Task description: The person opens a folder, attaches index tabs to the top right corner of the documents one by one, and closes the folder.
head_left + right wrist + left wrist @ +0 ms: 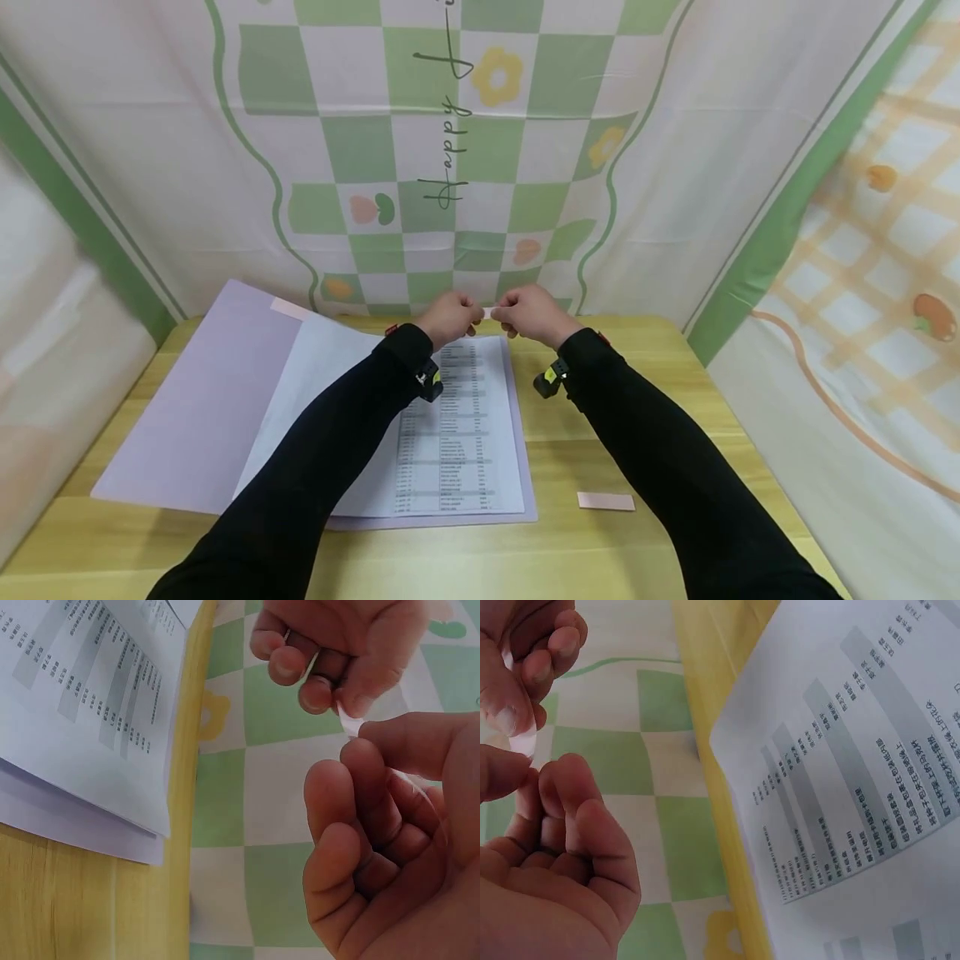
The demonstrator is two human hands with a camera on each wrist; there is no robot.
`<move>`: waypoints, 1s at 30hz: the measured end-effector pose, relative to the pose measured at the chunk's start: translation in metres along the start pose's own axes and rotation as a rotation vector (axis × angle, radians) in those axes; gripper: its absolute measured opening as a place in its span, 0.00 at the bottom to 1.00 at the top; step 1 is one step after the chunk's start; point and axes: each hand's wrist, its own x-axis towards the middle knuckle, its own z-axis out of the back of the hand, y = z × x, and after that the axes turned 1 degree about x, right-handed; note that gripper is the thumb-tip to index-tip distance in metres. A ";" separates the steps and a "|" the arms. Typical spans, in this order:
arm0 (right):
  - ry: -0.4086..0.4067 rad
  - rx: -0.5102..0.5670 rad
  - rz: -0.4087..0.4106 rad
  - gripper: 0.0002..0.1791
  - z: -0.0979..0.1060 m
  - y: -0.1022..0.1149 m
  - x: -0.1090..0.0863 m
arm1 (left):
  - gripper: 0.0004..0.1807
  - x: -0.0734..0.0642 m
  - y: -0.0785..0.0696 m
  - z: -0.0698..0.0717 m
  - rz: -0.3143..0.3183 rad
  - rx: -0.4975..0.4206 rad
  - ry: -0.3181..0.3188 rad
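Note:
A narrow pale pink strip (pixel 488 313) is stretched between my two hands above the far edge of the table. My left hand (pixel 448 319) pinches one end between thumb and forefinger, its other fingers curled. My right hand (pixel 534 315) pinches the strip close by; in the right wrist view a thin pale edge also runs through the palm of this hand. Below the hands lies a stack of printed sheets (pixel 465 425) on an opened lilac folder (pixel 187 400). Fingers hide most of the strip, so its full length cannot be seen.
One pink strip (pixel 606 501) lies on the wooden table (pixel 442 567) right of the folder. Another pink strip (pixel 288 309) sits at the top edge of the folder's opened cover. A patterned cloth (pixel 427 150) hangs behind the table.

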 end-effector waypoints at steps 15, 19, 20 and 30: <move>-0.023 0.225 -0.211 0.13 -0.018 -0.037 0.023 | 0.15 0.037 0.016 -0.018 0.192 0.106 0.015; -0.057 0.299 -0.271 0.12 -0.021 -0.044 0.026 | 0.12 0.045 0.019 -0.022 0.178 0.203 0.040; -0.062 0.290 -0.284 0.13 -0.022 -0.046 0.027 | 0.12 0.048 0.020 -0.023 0.167 0.241 0.043; -0.142 0.013 -0.267 0.13 -0.043 -0.059 0.043 | 0.07 0.058 0.040 -0.035 0.244 0.191 -0.058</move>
